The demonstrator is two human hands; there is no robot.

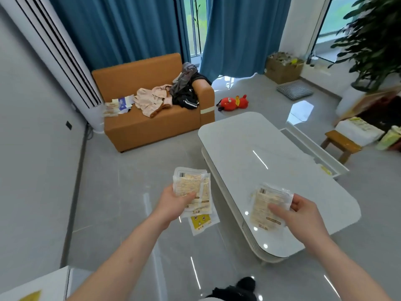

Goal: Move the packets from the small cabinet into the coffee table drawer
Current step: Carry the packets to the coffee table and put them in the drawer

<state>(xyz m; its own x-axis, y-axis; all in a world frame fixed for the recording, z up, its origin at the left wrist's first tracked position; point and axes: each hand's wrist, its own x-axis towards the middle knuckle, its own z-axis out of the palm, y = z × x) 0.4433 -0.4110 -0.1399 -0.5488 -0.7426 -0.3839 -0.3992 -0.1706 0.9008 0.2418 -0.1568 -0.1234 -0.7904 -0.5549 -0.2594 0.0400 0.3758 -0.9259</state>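
Packets are in both hands. The left hand (173,203) grips a fanned stack (193,192) of them, thumb curled over the top sheet and fingers under, held above the grey floor (121,203) at about 7 o'clock from the coffee table (260,148). One yellow-printed packet (200,223) shows below the stack; whether the hand holds it or it lies on the floor I cannot tell. The right hand (301,213) pinches a single packet (269,203), thumb on its face and fingers behind its right edge — it hangs over the near end of the white tabletop.

At the table's 3 o'clock side a white drawer (314,148) stands pulled out, with a small yellow item (326,170) near its front corner. A wooden stool (340,144) sits just beyond it.

At 11 o'clock from the table is an orange sofa (152,127) with clothes (165,96) piled on it and more packets (111,108) at its left end, beside a tall white air conditioner (65,61). A red plush toy (233,103) lies on the floor at 12 o'clock, before blue curtains (238,35). A white cabinet corner (43,285) shows at the bottom left of the view.
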